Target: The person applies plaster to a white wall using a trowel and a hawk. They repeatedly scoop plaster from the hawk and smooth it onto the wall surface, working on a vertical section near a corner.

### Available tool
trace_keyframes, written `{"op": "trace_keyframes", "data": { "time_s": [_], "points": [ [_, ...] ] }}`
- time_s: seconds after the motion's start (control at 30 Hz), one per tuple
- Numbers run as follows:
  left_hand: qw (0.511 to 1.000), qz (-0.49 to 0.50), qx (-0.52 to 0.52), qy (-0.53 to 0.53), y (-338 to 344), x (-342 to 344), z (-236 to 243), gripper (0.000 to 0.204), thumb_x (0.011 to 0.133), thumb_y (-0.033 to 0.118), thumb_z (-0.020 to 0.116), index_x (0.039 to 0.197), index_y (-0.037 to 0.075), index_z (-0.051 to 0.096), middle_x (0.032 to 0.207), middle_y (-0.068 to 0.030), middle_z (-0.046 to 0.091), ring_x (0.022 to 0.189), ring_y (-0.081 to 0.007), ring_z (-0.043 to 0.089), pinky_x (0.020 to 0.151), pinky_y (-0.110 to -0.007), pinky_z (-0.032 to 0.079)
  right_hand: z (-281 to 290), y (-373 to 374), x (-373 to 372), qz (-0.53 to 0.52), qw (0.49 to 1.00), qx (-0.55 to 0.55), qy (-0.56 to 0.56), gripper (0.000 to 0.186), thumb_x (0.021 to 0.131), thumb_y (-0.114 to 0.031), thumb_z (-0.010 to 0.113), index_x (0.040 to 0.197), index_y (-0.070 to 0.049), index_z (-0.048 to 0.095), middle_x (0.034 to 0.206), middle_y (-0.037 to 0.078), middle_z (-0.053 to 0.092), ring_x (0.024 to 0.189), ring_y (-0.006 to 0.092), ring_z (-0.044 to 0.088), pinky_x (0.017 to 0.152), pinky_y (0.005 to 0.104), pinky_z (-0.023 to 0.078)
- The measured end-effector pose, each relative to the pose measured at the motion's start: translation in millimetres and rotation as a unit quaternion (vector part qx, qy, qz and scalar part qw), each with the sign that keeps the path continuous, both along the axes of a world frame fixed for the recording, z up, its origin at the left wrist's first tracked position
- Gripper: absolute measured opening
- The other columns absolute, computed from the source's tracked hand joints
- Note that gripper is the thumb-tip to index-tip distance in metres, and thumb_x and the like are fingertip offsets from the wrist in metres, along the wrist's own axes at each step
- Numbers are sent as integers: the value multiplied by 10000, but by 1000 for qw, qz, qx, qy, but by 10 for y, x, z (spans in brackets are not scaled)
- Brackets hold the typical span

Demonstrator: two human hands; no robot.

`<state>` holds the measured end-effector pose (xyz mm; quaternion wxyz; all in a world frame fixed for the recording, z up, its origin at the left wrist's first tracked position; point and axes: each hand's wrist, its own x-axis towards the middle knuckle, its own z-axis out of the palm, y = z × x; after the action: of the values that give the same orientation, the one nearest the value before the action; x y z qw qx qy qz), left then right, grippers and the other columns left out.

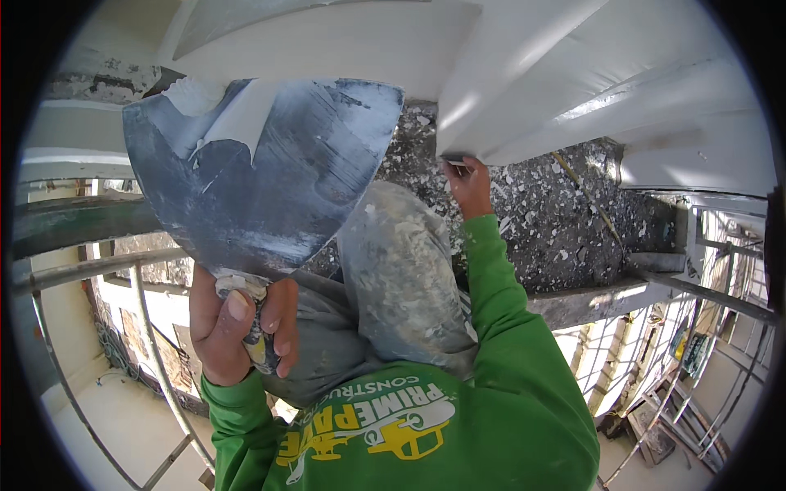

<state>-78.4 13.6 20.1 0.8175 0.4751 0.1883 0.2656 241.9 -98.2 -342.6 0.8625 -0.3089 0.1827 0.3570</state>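
Observation:
My left hand (221,331) is wrapped round the handle of a wide putty knife (270,196), thumb on top. Its broad grey metal blade points away from me and is smeared white. A lump of white putty (243,119) lies on the blade near the far edge. Farther right, my right hand (472,190) is closed on a small dark flat tool, perhaps a scraper (458,159). That tool sits against the lower edge of the white wall (540,90); most of it is hidden by my fingers.
Under the wall runs a dark ledge (557,221) strewn with white flakes. My dusty grey trouser knee (401,262) rests between my arms. Metal scaffold rails (147,319) stand on the left, with more pipes (712,295) on the right. Far below lie planks (655,438) and a lower floor.

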Motion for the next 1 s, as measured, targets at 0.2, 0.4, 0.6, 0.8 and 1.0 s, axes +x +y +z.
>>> {"op": "trace_keyframes", "data": {
  "time_s": [0.2, 0.4, 0.6, 0.8, 1.0],
  "points": [
    [999, -12, -37, 25, 22, 75, 30, 514, 965, 219, 475, 1398, 55, 251, 701, -98, 449, 505, -152, 484, 345, -262, 433, 1477, -141, -382, -11, 992, 70, -104, 296, 863, -30, 517, 1144, 51, 476, 1194, 180, 512, 1159, 305, 489, 1064, 474, 406],
    [993, -109, -44, 20, 95, 24, 0, 509, 957, 237, 524, 1374, 44, 305, 767, -112, 505, 592, -155, 519, 435, -276, 464, 1881, -1045, -1220, -26, 963, -105, -247, 336, 847, -22, 535, 1181, -12, 506, 1205, 114, 541, 1173, 251, 503, 1024, 431, 406],
    [907, -384, -171, 15, 97, 223, -97, 409, 999, 190, 457, 1350, 25, 327, 891, -96, 508, 673, -130, 532, 461, -242, 444, 2741, -1272, -1521, -73, 796, -288, -527, 336, 838, -35, 563, 1163, 48, 543, 1203, 242, 550, 1030, 318, 591, 863, 395, 475],
    [846, -495, -199, -12, 154, 397, -97, 421, 990, 167, 463, 1357, 18, 320, 812, -65, 471, 621, -113, 509, 415, -227, 411, 3094, -826, -1002, 130, 683, -129, -708, 435, 838, 33, 564, 1268, -23, 537, 1280, 157, 480, 1095, 239, 531, 969, 402, 423],
    [990, -128, 17, -64, 180, 193, -80, 453, 968, 197, 490, 1349, 20, 320, 727, -84, 453, 526, -138, 471, 370, -243, 413, 2798, -1144, -677, -53, 917, -216, -332, 248, 865, -79, 623, 1091, -15, 542, 981, 74, 584, 899, 182, 616, 783, 340, 512]
  ]
}}
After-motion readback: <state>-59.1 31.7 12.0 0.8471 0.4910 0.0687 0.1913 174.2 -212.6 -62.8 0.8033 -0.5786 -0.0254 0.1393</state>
